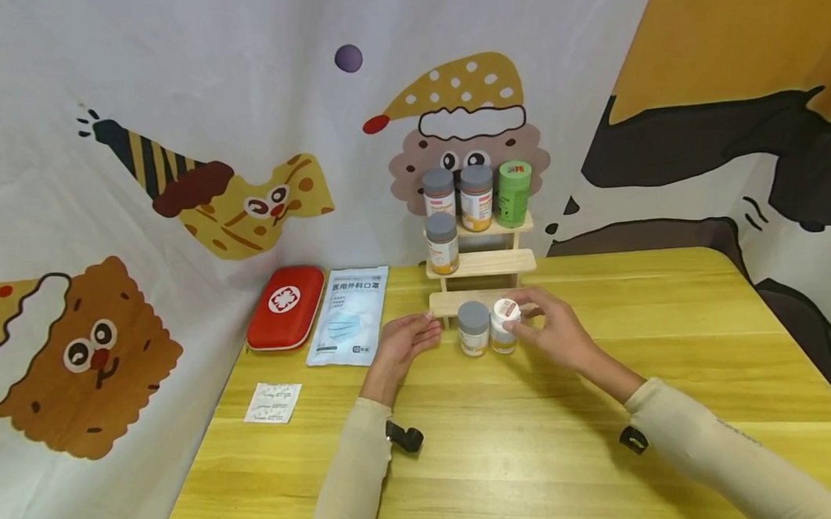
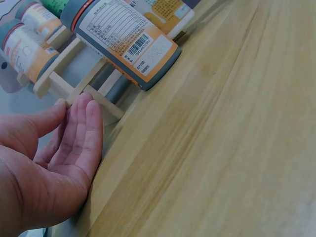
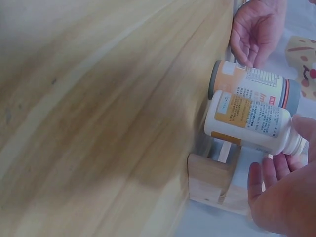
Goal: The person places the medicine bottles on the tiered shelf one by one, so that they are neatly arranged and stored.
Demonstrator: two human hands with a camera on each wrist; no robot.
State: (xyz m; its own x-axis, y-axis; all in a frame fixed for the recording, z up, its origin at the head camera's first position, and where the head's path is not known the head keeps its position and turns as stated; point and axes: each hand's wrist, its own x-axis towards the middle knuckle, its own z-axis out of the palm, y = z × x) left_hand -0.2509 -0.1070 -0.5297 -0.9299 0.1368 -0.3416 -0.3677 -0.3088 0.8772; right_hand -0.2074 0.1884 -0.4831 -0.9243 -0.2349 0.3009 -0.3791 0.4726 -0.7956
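My right hand [image 1: 556,330] pinches a white pill bottle [image 3: 247,121] near its white cap, thumb on one side and fingers on the other. The bottle is upright, its label partly orange. Close beside it stands a grey-capped supplement jar [image 1: 473,331], in front of the lowest step of a small wooden tiered rack [image 1: 482,263]. My left hand [image 2: 59,158] is at the left end of that step, its loosely bent fingertips right at the wood and the palm holding nothing.
Two grey-capped jars [image 1: 476,199] and a green canister [image 1: 514,195] stand on the rack's top step, another grey-capped jar [image 1: 443,246] on the middle one. Left lie a red first-aid case [image 1: 287,305], a mask packet [image 1: 351,314] and a small white sachet [image 1: 272,402]. A printed cloth [image 1: 308,100] hangs behind.
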